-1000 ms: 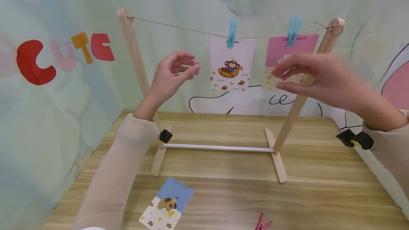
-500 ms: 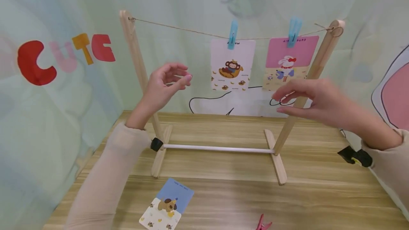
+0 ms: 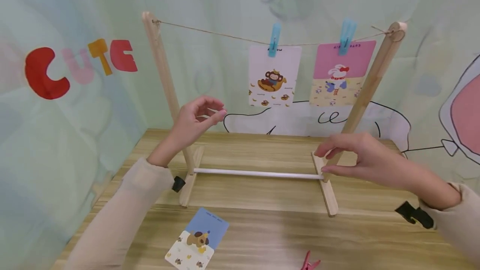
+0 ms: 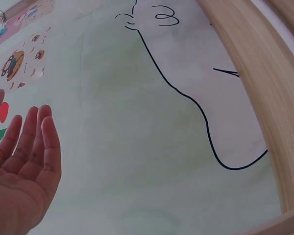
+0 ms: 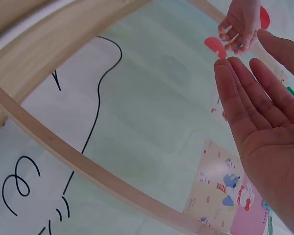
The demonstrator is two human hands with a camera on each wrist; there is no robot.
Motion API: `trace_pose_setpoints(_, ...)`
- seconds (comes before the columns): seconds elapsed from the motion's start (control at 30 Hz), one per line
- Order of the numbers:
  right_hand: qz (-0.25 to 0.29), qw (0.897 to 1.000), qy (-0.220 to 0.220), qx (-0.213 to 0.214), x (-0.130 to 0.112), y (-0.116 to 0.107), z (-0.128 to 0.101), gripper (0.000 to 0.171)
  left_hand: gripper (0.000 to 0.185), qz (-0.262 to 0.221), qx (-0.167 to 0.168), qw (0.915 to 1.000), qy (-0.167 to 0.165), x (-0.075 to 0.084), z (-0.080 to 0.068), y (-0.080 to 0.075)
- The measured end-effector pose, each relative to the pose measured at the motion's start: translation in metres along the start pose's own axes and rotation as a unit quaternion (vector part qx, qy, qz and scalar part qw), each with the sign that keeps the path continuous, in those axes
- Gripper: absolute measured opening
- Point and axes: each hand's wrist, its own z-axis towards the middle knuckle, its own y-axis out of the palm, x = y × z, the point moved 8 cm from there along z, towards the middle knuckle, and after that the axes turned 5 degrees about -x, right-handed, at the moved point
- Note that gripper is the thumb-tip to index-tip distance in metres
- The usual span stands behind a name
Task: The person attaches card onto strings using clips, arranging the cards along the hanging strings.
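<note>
White card (image 3: 277,79) and pink card (image 3: 343,63): both hang on the string (image 3: 213,33), 1 blue clip (image 3: 275,40) each, 2 total. Blue card (image 3: 198,238): 1, flat on the desk (image 3: 262,228). Red clip (image 3: 309,262): 1, on the desk right of it. Stand (image 3: 163,61): 2 uprights, 1 rod (image 3: 258,173) between. Left hand (image 3: 196,118): in air near left upright, grip apart, thumb clear of curved fingers. Right hand (image 3: 369,159): in air, overlapping right upright's base in head view, grip also apart.
</note>
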Motion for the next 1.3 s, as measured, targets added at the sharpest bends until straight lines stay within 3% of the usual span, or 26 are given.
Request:
trace_pose_setpoints(0.33, 0.019, 0.999, 0.034, -0.021, 0.001, 0.02, -0.011, 0.034, 0.022, 0.016, -0.024, 0.9996, -0.008, -0.006, -0.014, 0.009)
trace_pose_setpoints(0.7, 0.028, 0.998, 0.016, -0.056, 0.007, 0.05, -0.024, 0.031, 0.023, 0.024, -0.072, 0.997, -0.018, -0.017, -0.032, 0.021)
trace_pose_setpoints(0.87, 0.065, 0.993, 0.044, -0.085, 0.014, 0.068, -0.031, 0.028, 0.025, 0.035, -0.095, 0.9944, -0.03, -0.023, -0.04, 0.027)
trace_pose_setpoints(1.3, 0.138, 0.984, 0.023, -0.111, 0.023, 0.111, -0.052, 0.03, 0.032, 0.057, -0.158, 0.984, -0.059, -0.046, -0.065, 0.036)
